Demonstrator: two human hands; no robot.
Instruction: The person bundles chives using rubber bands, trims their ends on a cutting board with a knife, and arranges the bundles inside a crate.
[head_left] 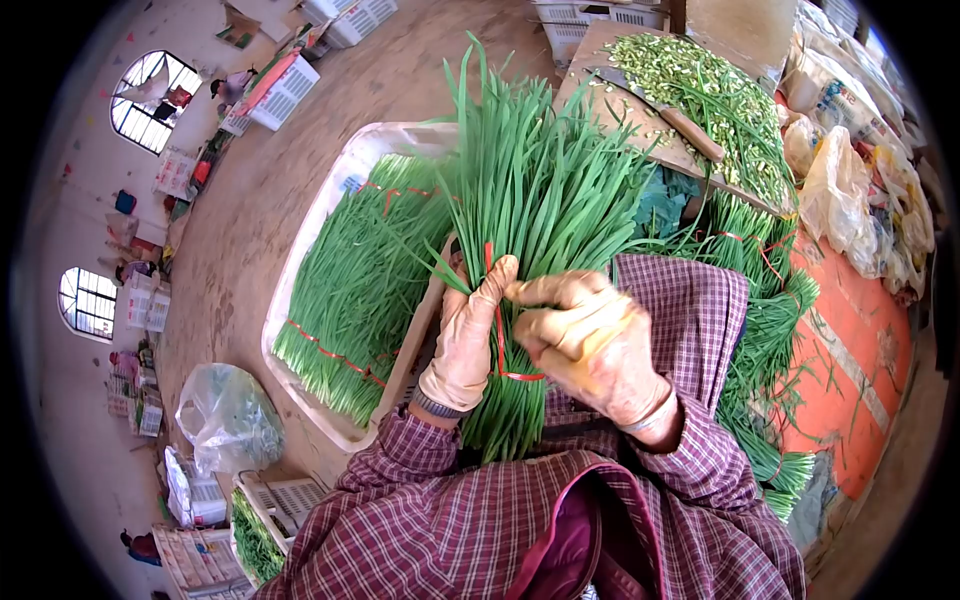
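A large bunch of garlic chives (545,190) stands upright in front of my chest, leaves fanned out at the top. My left hand (462,335), in a thin pale glove, is closed around its left side, the thumb pressed on a red tie (499,325). This tie runs down the bunch to a red band around the stems. My right hand (590,340) is at the front right of the bunch, fingers curled in and slightly blurred, fingertips close to my left thumb. What those fingers pinch, if anything, is hidden.
At left, a white crate (283,300) holds chive bunches (365,280) with red ties. A board (600,50) at right bears chopped pieces and a knife (665,115). More tied chives (750,345) lie on an orange surface (850,375). A plastic bag (230,415) sits on the floor.
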